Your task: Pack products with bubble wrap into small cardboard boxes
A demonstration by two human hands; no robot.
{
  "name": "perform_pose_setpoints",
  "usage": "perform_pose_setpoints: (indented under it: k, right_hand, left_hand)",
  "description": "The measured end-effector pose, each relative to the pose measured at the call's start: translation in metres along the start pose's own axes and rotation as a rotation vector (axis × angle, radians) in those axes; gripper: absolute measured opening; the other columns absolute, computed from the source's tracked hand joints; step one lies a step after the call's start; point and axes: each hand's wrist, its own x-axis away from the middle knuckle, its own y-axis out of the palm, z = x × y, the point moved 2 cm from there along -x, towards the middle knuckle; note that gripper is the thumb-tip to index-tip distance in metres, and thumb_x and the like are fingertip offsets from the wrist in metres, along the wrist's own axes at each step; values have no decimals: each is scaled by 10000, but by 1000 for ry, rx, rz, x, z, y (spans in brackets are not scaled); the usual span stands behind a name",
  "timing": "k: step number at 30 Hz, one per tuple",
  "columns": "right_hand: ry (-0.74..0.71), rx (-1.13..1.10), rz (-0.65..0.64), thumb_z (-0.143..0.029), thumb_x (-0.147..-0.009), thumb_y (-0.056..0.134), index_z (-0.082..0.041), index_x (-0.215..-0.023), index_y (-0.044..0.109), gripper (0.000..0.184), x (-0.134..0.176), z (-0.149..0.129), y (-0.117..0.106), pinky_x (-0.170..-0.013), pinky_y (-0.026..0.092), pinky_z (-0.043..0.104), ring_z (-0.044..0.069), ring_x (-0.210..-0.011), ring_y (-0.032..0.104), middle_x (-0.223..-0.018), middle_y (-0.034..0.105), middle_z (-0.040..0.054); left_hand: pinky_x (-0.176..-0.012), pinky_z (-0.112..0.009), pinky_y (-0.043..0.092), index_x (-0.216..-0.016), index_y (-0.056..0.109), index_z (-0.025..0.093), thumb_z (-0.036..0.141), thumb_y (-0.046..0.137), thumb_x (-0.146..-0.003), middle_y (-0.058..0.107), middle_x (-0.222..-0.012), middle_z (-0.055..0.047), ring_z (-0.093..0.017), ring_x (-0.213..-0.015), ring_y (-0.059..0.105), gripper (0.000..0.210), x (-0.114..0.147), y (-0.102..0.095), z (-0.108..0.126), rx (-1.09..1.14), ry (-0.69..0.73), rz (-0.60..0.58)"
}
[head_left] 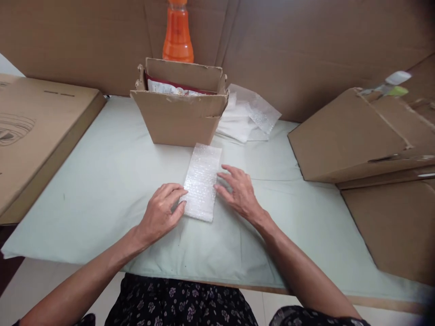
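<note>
A flat, narrow bubble wrap bag (202, 181) lies lengthwise on the pale green cloth, slightly tilted, its far end close to the front of a small cardboard box. On its left edge rest the fingertips of my left hand (163, 208), thumb and fingers apart. My right hand (239, 190) is at the opposite edge, fingers spread, with the thumb and fingertips at or just beside the plastic. Neither hand is closed around the bag. Whether anything is inside the bag cannot be made out.
The open cardboard box (183, 120) holds red and white packets (176, 89). Behind it stands a bottle of orange drink (178, 36). More bubble wrap bags (243, 115) lie beside the box. Cardboard boxes (346, 136) stand at right; a large flat carton (50, 127) is at left.
</note>
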Motion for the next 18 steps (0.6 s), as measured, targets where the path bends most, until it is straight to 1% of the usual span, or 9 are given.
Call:
perform_pose_setpoints:
  k: [2, 4, 6, 8, 11, 13, 15, 16, 18]
  right_hand:
    - [-66, -21, -41, -360, -931, 675, -209, -1112, 747, 245, 4, -13, 11, -1026, 470, 541, 351, -1300, 576, -1413, 638, 154]
    - [-128, -54, -17, -281, -946, 652, -208, -977, 749, 125, 4, -24, 18, -1023, 466, 524, 331, -1289, 592, -1366, 671, 135]
    - [-182, -119, 63, -230, -974, 603, -205, -899, 715, 137, 6, -35, 14, -1001, 475, 495, 302, -1242, 630, -1301, 709, 120]
    - [-217, -245, 105, -218, -998, 574, -201, -921, 681, 133, 12, -49, 0, -958, 503, 445, 260, -1157, 681, -1225, 743, 112]
    - [-226, -510, -56, -217, -1028, 548, -214, -1001, 658, 113, 33, -75, -31, -894, 547, 347, 182, -1020, 725, -1139, 774, 65]
    - [-195, -643, -263, -290, -1026, 586, -243, -1085, 668, 111, 51, -89, -47, -863, 565, 302, 157, -968, 730, -1083, 781, 22]
    - [-150, -695, -420, -405, -1014, 609, -284, -1195, 669, 226, 66, -94, -52, -859, 579, 292, 159, -986, 730, -1077, 776, 3]
    - [-125, -684, -445, -440, -1019, 590, -296, -1251, 659, 282, 70, -93, -50, -886, 582, 304, 166, -1031, 725, -1116, 770, 9]
    - [-127, -584, -392, -426, -1046, 532, -278, -1333, 635, 339, 69, -88, -36, -989, 563, 372, 199, -1168, 688, -1261, 733, 53]
  left_hand:
    - [-955, -432, 560, -1215, 660, 171, 173, 575, -927, 684, -1208, -131, -266, -1135, 646, 300, -9, 6, -5, -7, -25, -65]
    - [-1035, -479, 535, -1321, 609, 174, 200, 584, -905, 650, -1321, -144, -295, -1242, 606, 418, -18, 10, -8, 29, -50, -152]
    - [-1114, -521, 487, -1444, 507, 171, 223, 599, -877, 588, -1433, -159, -316, -1342, 545, 577, -24, 7, -8, 82, -88, -225]
    - [-1164, -549, 440, -1541, 379, 174, 250, 631, -851, 501, -1533, -172, -331, -1420, 475, 738, -26, -3, -5, 137, -130, -304]
    - [-1172, -536, 436, -1594, 278, 240, 265, 676, -839, 466, -1577, -142, -315, -1435, 466, 854, -14, -25, 6, 224, -121, -470]
    - [-1169, -512, 440, -1557, 342, 286, 211, 669, -831, 567, -1485, -93, -280, -1366, 533, 800, 3, -36, 16, 282, -37, -564]
    - [-1197, -515, 399, -1471, 454, 293, 132, 649, -794, 650, -1361, -59, -258, -1293, 580, 723, 25, -38, 24, 276, 48, -628]
    - [-1214, -524, 369, -1419, 506, 281, 92, 635, -767, 670, -1314, -54, -256, -1279, 587, 692, 35, -37, 26, 245, 77, -644]
    - [-1227, -541, 333, -1327, 581, 248, 26, 608, -721, 686, -1267, -60, -265, -1287, 581, 646, 54, -30, 28, 158, 112, -648]
